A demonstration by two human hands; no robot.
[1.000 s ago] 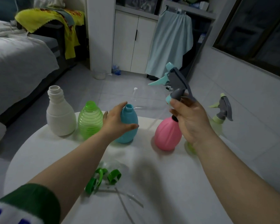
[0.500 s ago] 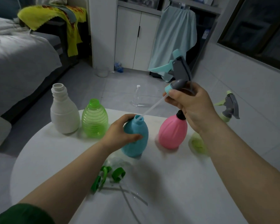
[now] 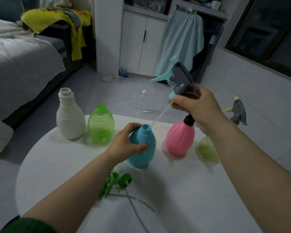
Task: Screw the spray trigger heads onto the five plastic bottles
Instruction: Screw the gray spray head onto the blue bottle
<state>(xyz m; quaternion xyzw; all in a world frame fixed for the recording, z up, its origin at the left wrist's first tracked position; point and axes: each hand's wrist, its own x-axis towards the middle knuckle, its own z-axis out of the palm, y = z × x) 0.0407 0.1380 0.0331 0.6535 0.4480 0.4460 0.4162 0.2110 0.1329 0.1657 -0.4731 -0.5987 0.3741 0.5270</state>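
The blue bottle (image 3: 142, 146) stands upright near the middle of the round white table (image 3: 183, 190), with its neck open. The left hand (image 3: 126, 143) is wrapped around its upper body and holds it steady. Above and to the right, the right hand (image 3: 196, 108) grips the teal and grey trigger head (image 3: 176, 76) by its collar, and the head is tilted. Its thin clear dip tube (image 3: 160, 117) slants down, and the tip is just at the mouth of the blue bottle; whether it is already inside cannot be told.

To do this step well, the person should probably guide the tube straight into the neck, then bring the head upright so the collar sits flat on the thread before turning. A tilted collar could cross the thread.

Beside the blue bottle, the pink bottle (image 3: 180, 140) has a black part on its neck, and a pale green bottle (image 3: 207, 151) behind the right arm seems to carry a grey head (image 3: 238, 112) already. The green ribbed bottle (image 3: 101, 126) and the white bottle (image 3: 70, 120) on the left are open. Green trigger parts (image 3: 116, 183) with loose tubes lie near the front of the table.

Around the table there is a grey tiled floor, a bed (image 3: 18, 64), a white cabinet (image 3: 138, 41) and a hanging light blue cloth (image 3: 180, 41). The light is dim.
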